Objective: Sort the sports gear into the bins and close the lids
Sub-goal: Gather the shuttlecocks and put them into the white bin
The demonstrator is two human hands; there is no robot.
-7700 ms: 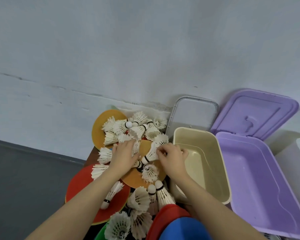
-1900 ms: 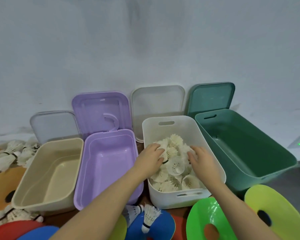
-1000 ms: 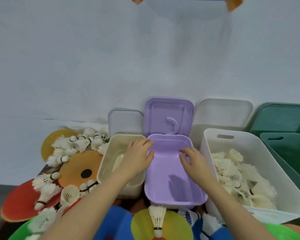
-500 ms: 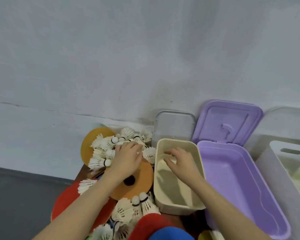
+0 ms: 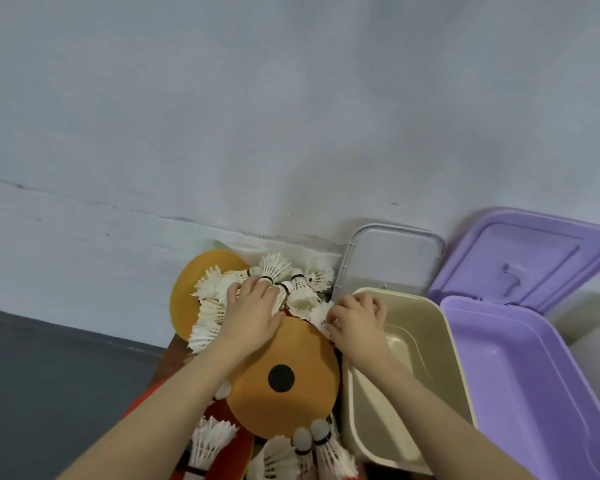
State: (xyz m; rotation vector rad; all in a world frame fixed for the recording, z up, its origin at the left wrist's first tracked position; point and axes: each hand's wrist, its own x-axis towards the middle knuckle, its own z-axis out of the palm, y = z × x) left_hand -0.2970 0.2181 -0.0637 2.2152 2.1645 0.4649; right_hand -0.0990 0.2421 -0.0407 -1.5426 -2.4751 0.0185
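Shuttlecocks [image 5: 274,289] piled by the wall, left of beige bin [image 5: 426,327]; corks point every way, several hidden under hands. Left hand [image 5: 253,317] lies over pile, fingers curled on one. Right hand [image 5: 357,320] pinches one at bin's rim. Orange disc [image 5: 291,393] w/ black hole sits below; purple bin [image 5: 520,375] cut off at right.

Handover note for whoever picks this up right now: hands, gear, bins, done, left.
Left hand: lies on the shuttlecock pile, fingers curled into it; grasp not clear.
Right hand: curled on a shuttlecock beside the beige bin rim.
Gear: shuttlecocks heaped by the wall; more at the near edge; orange disc between them, over red discs.
Bins: beige bin and purple bin both open and empty as far as shown, lids leaning on the wall.
Done: nothing visible in these two bins.
Left: shuttlecocks and discs to bin, lids to close.
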